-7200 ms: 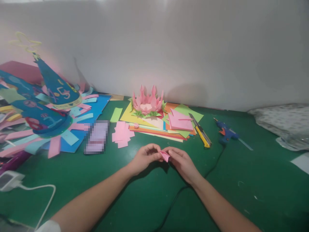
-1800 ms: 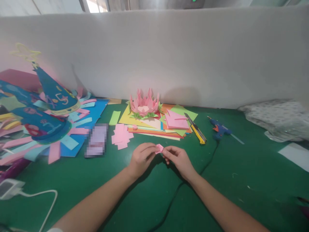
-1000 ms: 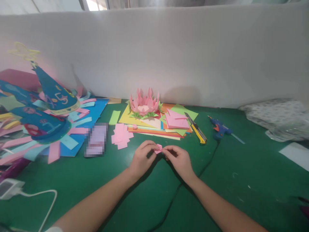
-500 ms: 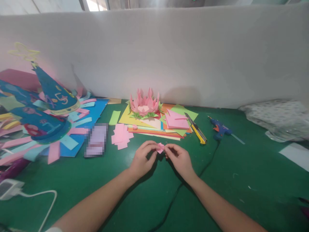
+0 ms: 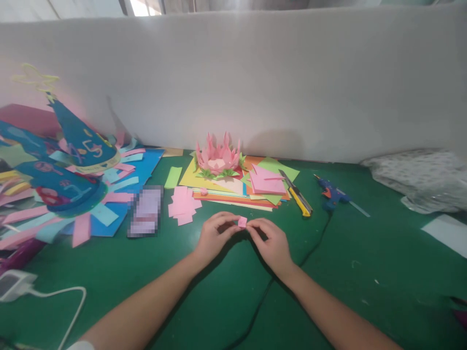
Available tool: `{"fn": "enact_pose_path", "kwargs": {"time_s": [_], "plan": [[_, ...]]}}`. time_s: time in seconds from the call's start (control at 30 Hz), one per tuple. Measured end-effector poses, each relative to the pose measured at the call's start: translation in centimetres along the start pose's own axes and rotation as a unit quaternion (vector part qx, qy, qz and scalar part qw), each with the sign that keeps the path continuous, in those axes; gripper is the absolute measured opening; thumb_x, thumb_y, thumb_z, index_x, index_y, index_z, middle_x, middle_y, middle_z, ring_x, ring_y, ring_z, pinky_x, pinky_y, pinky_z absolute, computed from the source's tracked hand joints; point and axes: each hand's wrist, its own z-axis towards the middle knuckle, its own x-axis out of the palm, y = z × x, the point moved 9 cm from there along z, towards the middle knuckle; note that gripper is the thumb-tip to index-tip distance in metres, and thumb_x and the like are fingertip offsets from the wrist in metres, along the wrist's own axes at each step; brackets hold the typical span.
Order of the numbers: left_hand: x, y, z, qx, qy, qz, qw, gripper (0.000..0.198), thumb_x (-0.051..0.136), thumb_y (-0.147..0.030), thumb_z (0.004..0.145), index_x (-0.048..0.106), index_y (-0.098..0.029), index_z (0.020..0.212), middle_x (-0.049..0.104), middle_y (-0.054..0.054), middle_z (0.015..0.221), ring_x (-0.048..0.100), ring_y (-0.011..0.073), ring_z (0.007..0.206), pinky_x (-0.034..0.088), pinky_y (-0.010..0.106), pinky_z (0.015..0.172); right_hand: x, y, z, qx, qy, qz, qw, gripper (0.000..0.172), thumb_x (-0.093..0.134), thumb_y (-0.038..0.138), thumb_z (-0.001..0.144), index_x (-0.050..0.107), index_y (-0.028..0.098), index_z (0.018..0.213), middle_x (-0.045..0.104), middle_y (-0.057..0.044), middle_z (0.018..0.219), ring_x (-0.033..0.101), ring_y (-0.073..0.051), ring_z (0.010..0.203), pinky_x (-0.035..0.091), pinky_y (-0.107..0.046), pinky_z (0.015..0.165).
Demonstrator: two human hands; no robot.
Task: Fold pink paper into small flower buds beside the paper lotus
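Note:
Between my fingertips is a small folded piece of pink paper (image 5: 242, 222), held just above the green table. My left hand (image 5: 218, 238) pinches its left side between thumb and fingers. From the right, my right hand (image 5: 270, 243) pinches its lower right corner. Beyond the hands stands a pink paper lotus (image 5: 219, 158) with green leaves around its base. To the left of it and nearer lie several small pink paper pieces (image 5: 182, 206). A tiny folded pink piece (image 5: 204, 192) rests on the edge of the coloured sheets.
Stacked coloured paper (image 5: 233, 198) lies under the lotus, with larger pink sheets (image 5: 268, 181) on its right. Farther right are a yellow utility knife (image 5: 297, 197) and a blue glue gun (image 5: 332, 192) with its black cord. Blue paper hats (image 5: 80, 136) and a blurred-out flat object (image 5: 146, 211) occupy the left.
The pink paper has turned between my fingers and now shows a flatter, squarer face. My fingers have shifted their grip slightly; everything else stays put.

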Motion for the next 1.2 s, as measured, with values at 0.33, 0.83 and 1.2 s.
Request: {"fn": "enact_pose_path", "kwargs": {"time_s": [0.33, 0.83, 1.2], "plan": [[0.8, 2.3, -0.1, -0.143, 0.019, -0.126, 0.982, 0.022, 0.065, -0.034, 0.072, 0.066, -0.014, 0.081, 0.067, 0.005, 0.075, 0.063, 0.013, 0.066, 0.054, 0.028, 0.067, 0.3, 1.0, -0.2, -0.038, 0.01, -0.007, 0.999, 0.017, 0.049, 0.023, 0.087, 0.065, 0.023, 0.081, 0.067, -0.004, 0.08, 0.06, -0.018, 0.077, 0.047, -0.031, 0.071], [0.7, 2.4, -0.2, -0.171, -0.018, -0.173, 0.97, 0.024, 0.069, -0.033, 0.068, 0.056, -0.013, 0.072, 0.062, -0.001, 0.061, 0.057, 0.0072, 0.053, 0.05, 0.021, 0.056, 0.7, -0.1, 0.1, 0.02, 0.016, 0.031, 0.999, 0.016, 0.05, 0.023, 0.085, 0.063, 0.021, 0.077, 0.065, -0.004, 0.076, 0.059, -0.017, 0.072, 0.046, -0.029, 0.067], [0.8, 1.5, -0.4, -0.086, 0.006, -0.083, 0.993, 0.026, 0.071, -0.024, 0.066, 0.06, -0.014, 0.088, 0.066, 0.005, 0.084, 0.065, 0.0143, 0.077, 0.055, 0.03, 0.076, 0.9, -1.7, 0.2, 0.078, 0.013, 0.089, 0.993, 0.011, 0.052, 0.022, 0.079, 0.062, 0.019, 0.076, 0.064, -0.004, 0.076, 0.06, -0.017, 0.071, 0.049, -0.027, 0.064]]}}
